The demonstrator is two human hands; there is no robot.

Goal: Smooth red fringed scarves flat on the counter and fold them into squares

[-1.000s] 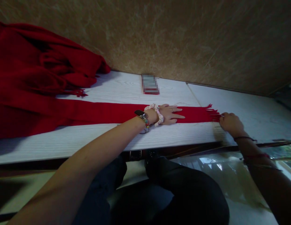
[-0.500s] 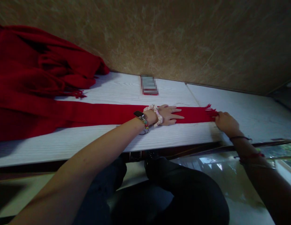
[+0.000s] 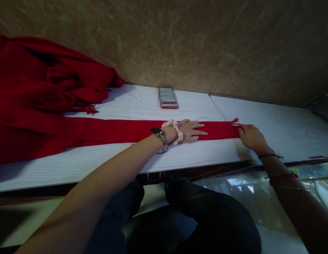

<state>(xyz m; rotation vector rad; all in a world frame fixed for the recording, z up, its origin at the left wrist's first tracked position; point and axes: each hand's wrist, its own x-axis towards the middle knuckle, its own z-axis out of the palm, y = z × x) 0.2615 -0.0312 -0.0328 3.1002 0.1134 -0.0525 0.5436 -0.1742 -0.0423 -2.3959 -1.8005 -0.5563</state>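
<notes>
A red fringed scarf (image 3: pixel 121 130) runs as a flat, narrow strip along the white wood-grain surface. Its other part lies in a loose, crumpled heap at the left. My left hand (image 3: pixel 189 131) rests palm down on the strip, fingers spread and stretched to the right. At the strip's right end, my right hand (image 3: pixel 251 137) has its fingers closed at the fringe, pinching some of the tassels. A few tassels stick out beyond its fingertips toward the wall side. The undersides of both hands are hidden.
Near the wall lies a small blurred rectangular thing with a red edge (image 3: pixel 168 98). A brown marbled wall (image 3: pixel 180 42) rises behind the white surface (image 3: pixel 100 162). A seam crosses that surface on the right. My legs (image 3: pixel 206 218) are below its front edge.
My right hand has shifted slightly left, closer over the fringe, covering more of the tassels. My left hand stays flat in the same place on the scarf.
</notes>
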